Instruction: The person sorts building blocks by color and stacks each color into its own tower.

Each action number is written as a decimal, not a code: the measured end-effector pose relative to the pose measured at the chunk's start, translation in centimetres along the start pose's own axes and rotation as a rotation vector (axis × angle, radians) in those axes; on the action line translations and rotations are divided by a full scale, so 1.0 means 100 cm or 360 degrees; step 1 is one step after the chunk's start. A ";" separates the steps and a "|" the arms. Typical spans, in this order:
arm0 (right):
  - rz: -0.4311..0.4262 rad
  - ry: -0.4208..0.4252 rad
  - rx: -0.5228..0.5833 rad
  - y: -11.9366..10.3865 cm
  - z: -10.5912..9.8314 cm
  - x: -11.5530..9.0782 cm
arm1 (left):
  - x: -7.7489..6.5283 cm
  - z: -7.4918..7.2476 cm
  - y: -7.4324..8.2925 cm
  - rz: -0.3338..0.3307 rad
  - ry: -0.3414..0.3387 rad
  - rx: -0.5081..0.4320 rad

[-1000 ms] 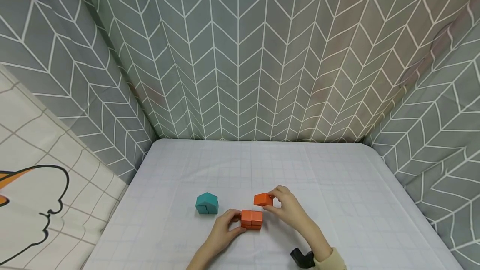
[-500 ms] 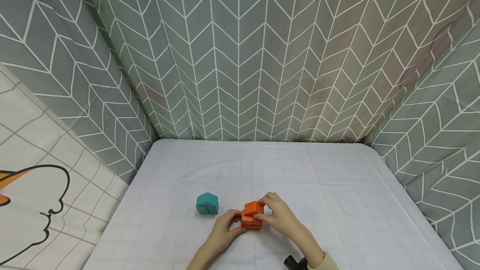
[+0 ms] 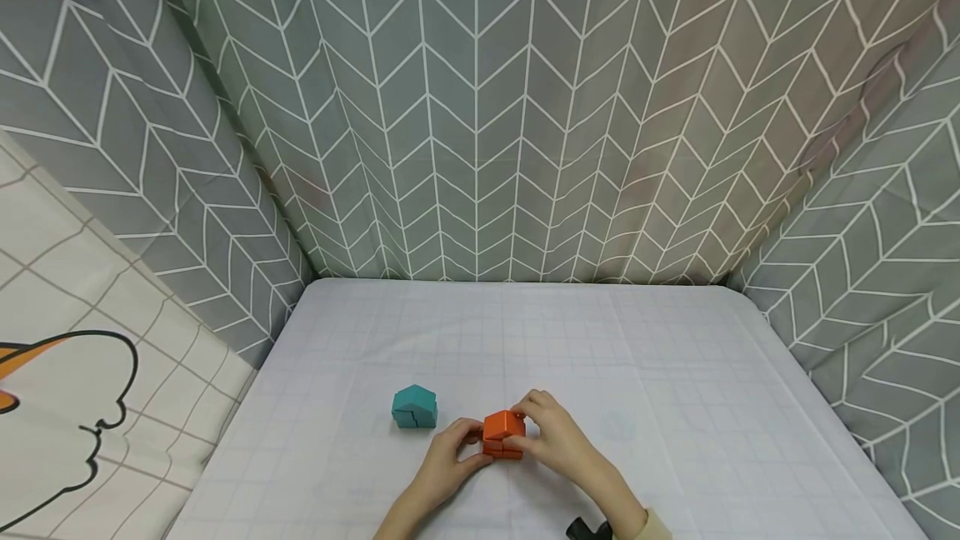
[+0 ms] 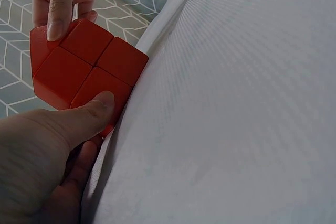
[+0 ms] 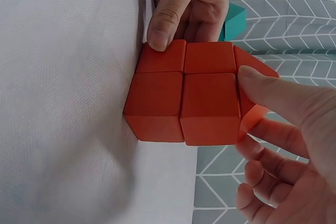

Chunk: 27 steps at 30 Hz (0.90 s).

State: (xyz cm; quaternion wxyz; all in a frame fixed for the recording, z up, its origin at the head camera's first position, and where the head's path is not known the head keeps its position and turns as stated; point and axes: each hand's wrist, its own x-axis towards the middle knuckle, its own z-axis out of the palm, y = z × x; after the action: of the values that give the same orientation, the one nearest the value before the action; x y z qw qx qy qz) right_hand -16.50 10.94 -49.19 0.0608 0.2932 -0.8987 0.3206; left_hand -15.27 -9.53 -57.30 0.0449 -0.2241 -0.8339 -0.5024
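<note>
A small stack of orange-red cubes (image 5: 157,93) stands on the table, two cubes wide and two high on the side facing the right wrist view. On top lies an orange wedge-topped block (image 3: 502,422), its slanted faces like a roof. My right hand (image 3: 558,438) pinches this block between thumb and fingertips; in the right wrist view the thumb (image 5: 253,80) lies along its near slope. From the left, my left hand (image 3: 448,458) grips the lower cubes, with its thumb (image 4: 100,106) across a bottom cube.
A teal house-shaped block group (image 3: 414,407) stands left of and behind the stack. The white cloth-covered table (image 3: 637,357) is bounded by patterned grey curtains (image 3: 480,148). A black object (image 3: 587,530) sits at the right wrist.
My right hand has brought the wedge-topped block down and left from beside the stack onto its top and straightened it over the cubes. The left hand has stayed in place.
</note>
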 end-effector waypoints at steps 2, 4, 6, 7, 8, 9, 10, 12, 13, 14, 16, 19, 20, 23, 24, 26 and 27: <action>0.0004 0.0001 0.0013 0.000 0.000 0.000 | 0.000 0.000 0.000 -0.0007 -0.0004 -0.0003; 0.0009 -0.0001 0.0023 0.000 0.000 -0.001 | 0.000 0.000 0.000 -0.0011 -0.0008 -0.0001; 0.0015 -0.0003 0.0029 0.000 0.000 -0.001 | 0.000 -0.001 0.000 -0.0016 -0.0011 0.0002; 0.0018 -0.0004 0.0031 0.000 0.000 -0.001 | 0.000 -0.001 0.000 -0.0016 -0.0012 0.0005; 0.0020 -0.0006 0.0030 0.000 0.000 -0.001 | 0.000 -0.001 0.000 -0.0018 -0.0013 0.0008; 0.0023 -0.0008 0.0032 -0.001 -0.001 -0.001 | 0.001 -0.001 0.000 -0.0020 -0.0015 0.0011; 0.0024 -0.0009 0.0031 -0.001 -0.001 -0.001 | 0.001 -0.001 0.000 -0.0022 -0.0016 0.0014; 0.0025 -0.0010 0.0034 -0.001 -0.001 0.000 | 0.000 -0.001 0.000 -0.0027 -0.0018 0.0013; 0.0024 -0.0010 0.0036 -0.001 -0.001 0.000 | 0.000 -0.001 0.000 -0.0028 -0.0019 0.0013; 0.0022 -0.0009 0.0036 -0.001 -0.001 0.000 | 0.000 -0.001 0.000 -0.0029 -0.0021 0.0013; 0.0020 -0.0006 0.0043 -0.002 -0.001 0.000 | 0.000 -0.001 0.000 -0.0029 -0.0020 0.0010; 0.0017 0.0000 0.0048 -0.002 -0.001 0.000 | 0.000 -0.001 0.000 -0.0024 -0.0016 0.0016; 0.0015 0.0002 0.0047 -0.001 -0.001 0.000 | 0.000 -0.001 0.000 -0.0022 -0.0015 0.0016; 0.0011 0.0004 0.0039 -0.001 0.000 -0.001 | 0.000 -0.001 0.000 -0.0023 -0.0017 0.0020; 0.0011 0.0004 0.0036 0.000 0.000 -0.001 | 0.000 -0.001 0.000 -0.0026 -0.0019 0.0019; 0.0011 0.0005 0.0029 0.000 0.001 -0.001 | 0.000 -0.001 0.001 -0.0028 -0.0024 0.0016; 0.0012 0.0006 0.0026 0.000 0.001 -0.001 | 0.000 -0.001 0.001 -0.0029 -0.0026 0.0017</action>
State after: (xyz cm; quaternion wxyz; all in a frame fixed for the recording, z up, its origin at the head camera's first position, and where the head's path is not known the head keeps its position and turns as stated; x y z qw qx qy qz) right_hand -16.43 10.93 -49.28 0.0589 0.2897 -0.8969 0.3288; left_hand -15.29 -9.62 -57.17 0.0348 -0.2202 -0.8389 -0.4965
